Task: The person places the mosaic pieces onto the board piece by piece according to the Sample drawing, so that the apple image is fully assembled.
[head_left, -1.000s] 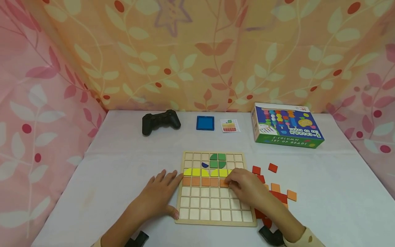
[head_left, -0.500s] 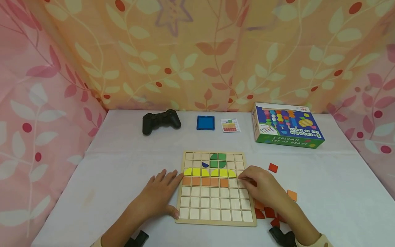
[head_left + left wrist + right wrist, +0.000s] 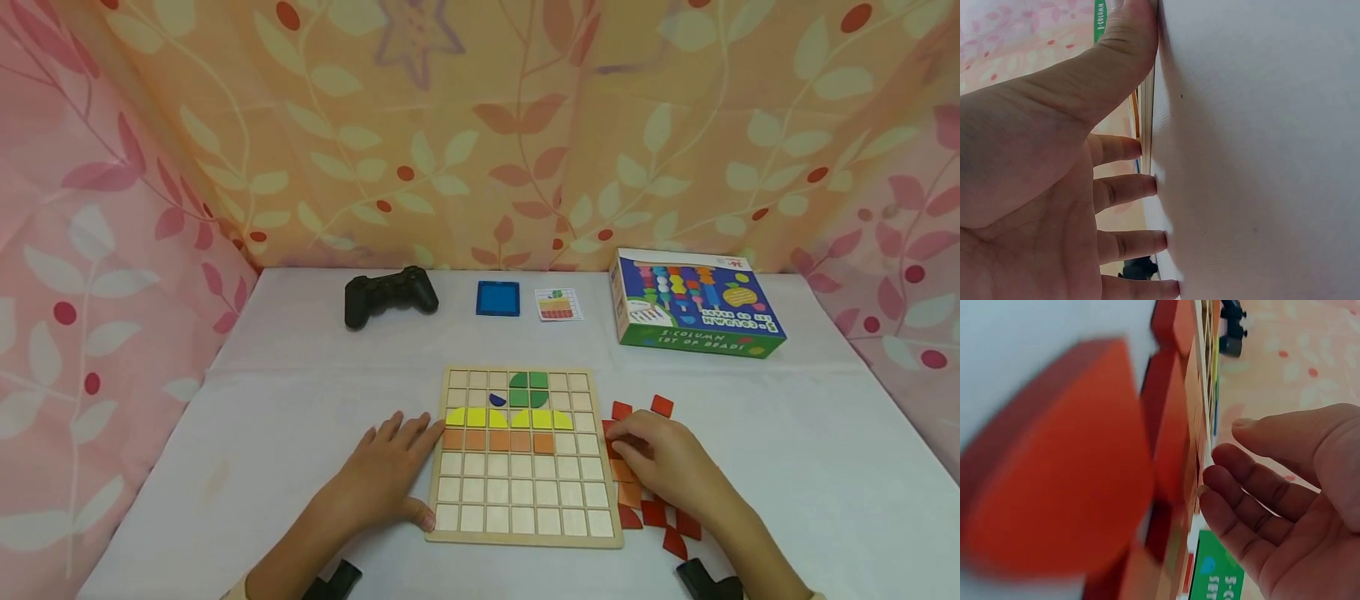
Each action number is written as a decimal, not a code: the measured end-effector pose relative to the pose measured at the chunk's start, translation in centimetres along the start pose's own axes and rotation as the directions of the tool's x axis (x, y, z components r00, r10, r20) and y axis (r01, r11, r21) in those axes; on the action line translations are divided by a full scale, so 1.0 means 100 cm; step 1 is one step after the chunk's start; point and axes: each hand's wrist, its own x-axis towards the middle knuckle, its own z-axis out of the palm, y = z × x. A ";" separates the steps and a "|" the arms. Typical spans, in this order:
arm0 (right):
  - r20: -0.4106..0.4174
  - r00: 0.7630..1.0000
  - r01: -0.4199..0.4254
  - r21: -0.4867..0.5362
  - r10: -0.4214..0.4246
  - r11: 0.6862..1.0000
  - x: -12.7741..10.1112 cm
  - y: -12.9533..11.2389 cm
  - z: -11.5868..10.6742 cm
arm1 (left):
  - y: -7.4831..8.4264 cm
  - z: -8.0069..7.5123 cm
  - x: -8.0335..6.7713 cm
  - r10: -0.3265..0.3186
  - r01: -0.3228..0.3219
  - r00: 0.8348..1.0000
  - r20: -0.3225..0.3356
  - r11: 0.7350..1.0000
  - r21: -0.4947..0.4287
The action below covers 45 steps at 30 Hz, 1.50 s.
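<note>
step: picking next tile | right hand (image 3: 660, 458) fingers curled over loose tiles (image 3: 651, 512), grip unclear | left hand (image 3: 390, 475) flat, steadying board (image 3: 525, 525) | next: likely orange tile, beside the orange row (image 3: 498, 441)

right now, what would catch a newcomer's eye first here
The wooden grid board mid-table, its upper rows filled with green, yellow and orange tiles. The left hand lies flat against its left edge, and the right hand rests over loose red and orange tiles just right of it. Behind sit a black controller and a colourful box.
</note>
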 end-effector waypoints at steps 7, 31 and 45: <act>0.023 0.998 -0.053 -0.030 0.054 0.998 -0.011 0.010 -0.008 | -0.001 0.001 0.001 0.001 -0.001 1.000 0.002 1.000 -0.001; 0.079 0.931 -0.337 -0.189 0.357 0.922 -0.023 0.046 -0.041 | -0.001 0.000 -0.001 0.003 -0.003 1.000 0.000 1.000 -0.004; 0.106 0.916 -0.369 -0.159 0.387 0.916 -0.016 0.046 -0.039 | -0.001 0.000 0.000 -0.003 0.003 1.000 -0.002 1.000 -0.004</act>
